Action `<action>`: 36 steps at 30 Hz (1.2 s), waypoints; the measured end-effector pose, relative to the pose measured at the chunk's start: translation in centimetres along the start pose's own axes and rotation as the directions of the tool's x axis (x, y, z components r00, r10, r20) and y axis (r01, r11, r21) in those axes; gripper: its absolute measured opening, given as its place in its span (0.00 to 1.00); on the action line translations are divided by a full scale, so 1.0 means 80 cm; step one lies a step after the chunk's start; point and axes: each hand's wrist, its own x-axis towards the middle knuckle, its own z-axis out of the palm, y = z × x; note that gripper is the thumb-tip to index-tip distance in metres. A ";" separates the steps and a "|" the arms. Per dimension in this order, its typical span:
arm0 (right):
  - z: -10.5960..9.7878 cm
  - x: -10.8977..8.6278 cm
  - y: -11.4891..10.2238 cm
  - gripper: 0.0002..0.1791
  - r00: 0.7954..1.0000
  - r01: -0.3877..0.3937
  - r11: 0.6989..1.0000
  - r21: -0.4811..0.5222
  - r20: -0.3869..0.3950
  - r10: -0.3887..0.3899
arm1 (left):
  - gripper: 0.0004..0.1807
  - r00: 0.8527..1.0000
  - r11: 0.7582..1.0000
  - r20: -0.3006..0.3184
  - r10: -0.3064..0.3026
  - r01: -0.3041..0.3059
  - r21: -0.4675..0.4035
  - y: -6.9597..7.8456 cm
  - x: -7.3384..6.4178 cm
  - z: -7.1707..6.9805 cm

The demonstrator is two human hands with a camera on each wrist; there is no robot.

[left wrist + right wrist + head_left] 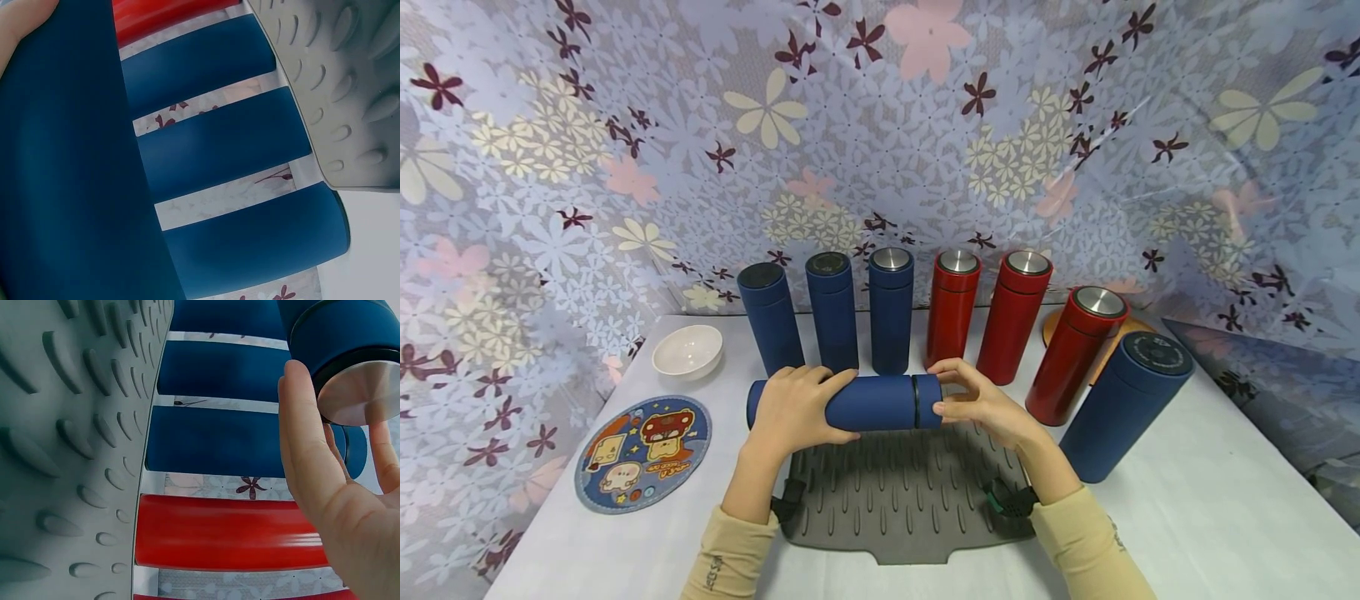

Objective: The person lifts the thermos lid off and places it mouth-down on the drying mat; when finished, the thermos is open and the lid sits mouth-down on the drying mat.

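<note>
A dark blue thermos bottle lies level in both hands above a grey ridged mat. My left hand grips its body near the left end, thumb along the lower side. At the other end, the fingers and thumb of my right hand hold the cap, which has a silver disc in the right wrist view. Three upright blue bottles stand just behind it. Also upright, red bottles continue that row rightward.
Nearest on the right stands another blue bottle, beside my right forearm. Behind the red bottles lies an orange-brown round board. To the left are a white bowl and a round cartoon mat. Flowered cloth backs the white table.
</note>
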 end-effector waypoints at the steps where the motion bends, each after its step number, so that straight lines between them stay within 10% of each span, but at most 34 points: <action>1: 0.000 0.000 0.000 0.30 1.000 0.003 1.000 -0.002 0.000 -0.003 | 0.44 1.000 1.000 0.000 0.001 -0.001 -0.001 0.000 0.000 0.000; 20: 0.005 0.005 -0.003 0.30 0.987 -0.157 0.987 0.035 -0.040 0.158 | 0.45 0.999 0.999 0.040 -0.031 0.032 -0.018 0.000 0.000 -0.002; 36: 0.002 0.002 0.000 0.27 0.997 -0.072 0.993 0.095 -0.012 0.073 | 0.45 0.999 0.999 0.033 -0.018 0.019 -0.026 0.000 0.000 0.000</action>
